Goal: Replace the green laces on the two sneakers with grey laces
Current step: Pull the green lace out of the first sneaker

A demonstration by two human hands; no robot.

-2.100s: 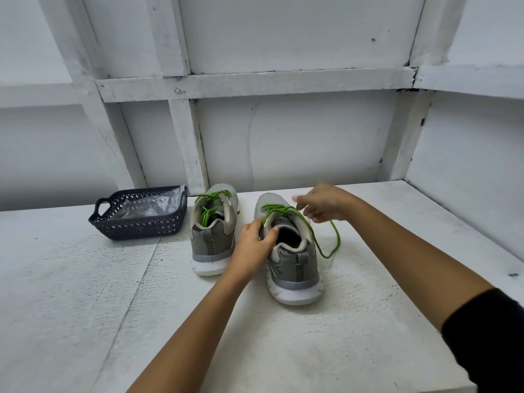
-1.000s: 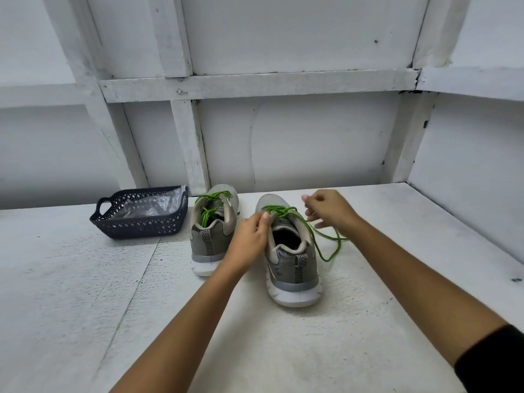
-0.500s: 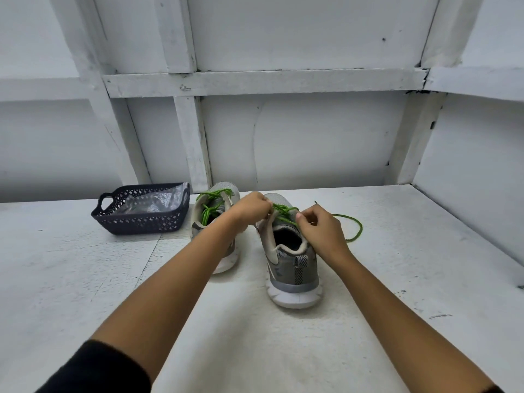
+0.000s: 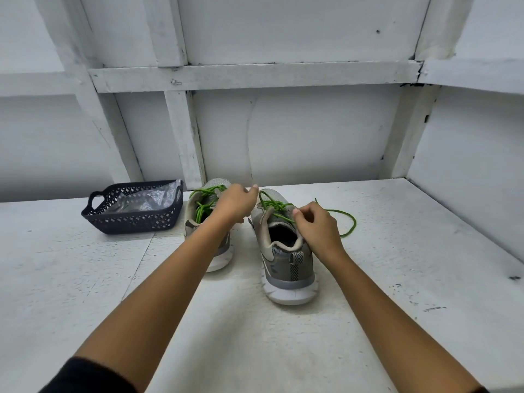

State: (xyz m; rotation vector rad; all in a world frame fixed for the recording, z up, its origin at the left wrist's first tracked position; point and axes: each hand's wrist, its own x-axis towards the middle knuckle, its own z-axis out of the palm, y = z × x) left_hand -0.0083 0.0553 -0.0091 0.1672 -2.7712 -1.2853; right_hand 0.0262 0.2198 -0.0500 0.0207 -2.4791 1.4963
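Two grey sneakers stand heel-toward-me on the white table [image 4: 397,279]. The right sneaker [image 4: 286,268] has a loosened green lace [image 4: 273,206] across its upper eyelets, and one free end loops over the table to the right [image 4: 350,222]. My left hand [image 4: 235,202] pinches the lace at the shoe's left top. My right hand [image 4: 317,231] pinches the lace at the tongue's right side. The left sneaker [image 4: 208,219], partly hidden behind my left forearm, has its own green lace [image 4: 204,207] threaded through it.
A dark perforated basket [image 4: 133,219] with a clear plastic bag [image 4: 141,199] inside sits at the back left, next to the left sneaker. White framed walls close the back and right side.
My left hand moved from the right sneaker's collar up to the lace near its top. My right hand came back from the far right to the tongue. The free lace end now lies farther right.
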